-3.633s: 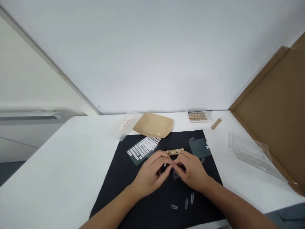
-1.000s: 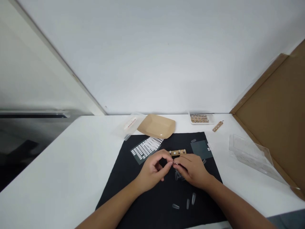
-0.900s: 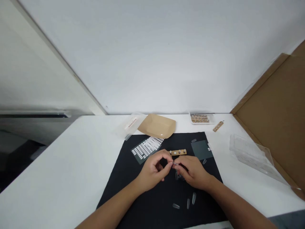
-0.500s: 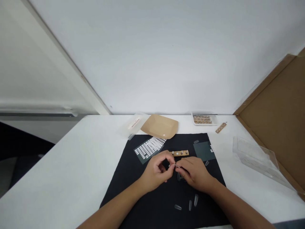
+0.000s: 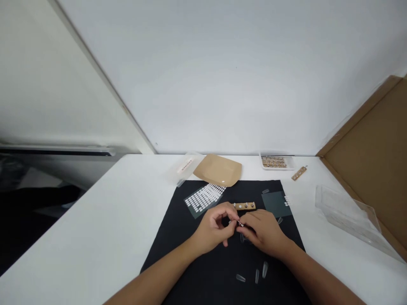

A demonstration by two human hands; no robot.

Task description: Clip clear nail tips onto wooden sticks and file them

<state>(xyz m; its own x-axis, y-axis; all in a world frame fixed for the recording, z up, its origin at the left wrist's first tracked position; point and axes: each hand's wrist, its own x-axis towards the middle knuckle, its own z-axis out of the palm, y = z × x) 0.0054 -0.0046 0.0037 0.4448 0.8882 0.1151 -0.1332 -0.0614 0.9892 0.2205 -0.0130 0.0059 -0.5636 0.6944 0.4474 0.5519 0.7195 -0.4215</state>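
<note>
Over the black cloth [image 5: 190,279], my left hand [image 5: 214,228] and my right hand [image 5: 262,233] meet fingertip to fingertip. A small shiny metal piece [image 5: 241,224] sits between them, pinched by my right thumb and index finger. The left thumb and index finger close at its left end; what they grip there is too small to make out. Just behind the hands lies a brown strip [image 5: 246,206] with several metal studs. Clear nail tips [image 5: 265,270] lie on the cloth in front, and others are partly hidden beside my right hand.
Behind are a sheet of white oval stickers [image 5: 203,199], a brown paper tray [image 5: 219,169], a clear packet [image 5: 187,166] and a plastic box of studded strips [image 5: 276,162]. To the right are a dark green sheet [image 5: 276,204], a clear plastic case [image 5: 346,212] and cardboard [image 5: 369,161].
The whole view has shifted slightly, so things appear a little farther right. The metal piece has turned between my fingertips and slants down to the right. Both hands remain close together.
</note>
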